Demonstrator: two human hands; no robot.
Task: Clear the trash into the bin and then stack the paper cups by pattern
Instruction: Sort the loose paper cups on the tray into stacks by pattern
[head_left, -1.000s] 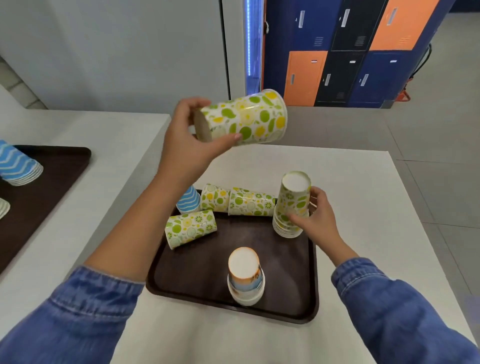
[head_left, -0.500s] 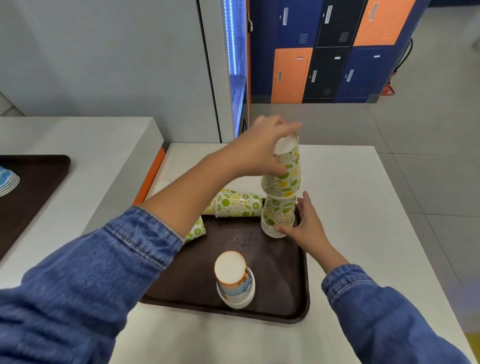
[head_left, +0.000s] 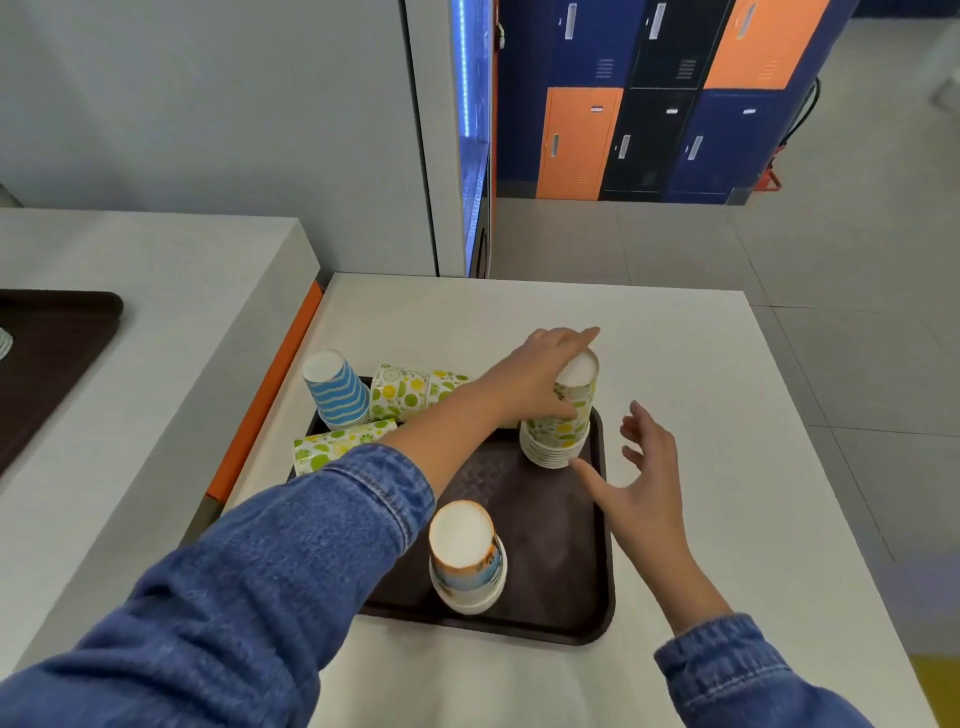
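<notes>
1. The left hand (head_left: 540, 379) reaches across the tray and grips the top of the lemon-and-lime stack (head_left: 563, 434). Its fingers lie over the upturned white base and its thumb wraps the printed side.
2. The right hand (head_left: 647, 467) hovers open just to the right of that stack, fingers spread. Its thumb points at the stack's lowest rims, and it is unclear whether the thumb touches them.
3. The lemon-and-lime stack stands upside down in the far right corner of a dark brown tray (head_left: 550, 525), with several rims showing at its foot.
4. Near the tray's front edge, well apart from the first stack, an orange-and-blue stack (head_left: 467, 564) also stands upside down.
5. In the far left corner stands a blue wave cup (head_left: 337, 392), upside down.
6. Just beside it, along the far edge, nested lemon-and-lime cups (head_left: 405, 392) lie on their sides, partly hidden by the left forearm.
7. A loose lemon-and-lime cup (head_left: 335, 447) lies on its side at the tray's left edge, overhanging the rim, with one end hidden by the left sleeve (head_left: 260, 571).
8. The tray rests on a white table (head_left: 675, 353). Both arms wear blue denim, and the right sleeve (head_left: 727, 675) is at the lower right.
9. To the left is a second white counter (head_left: 156, 291) with another dark tray (head_left: 57, 353). Beyond it stand orange, black and blue lockers (head_left: 649, 114).
</notes>
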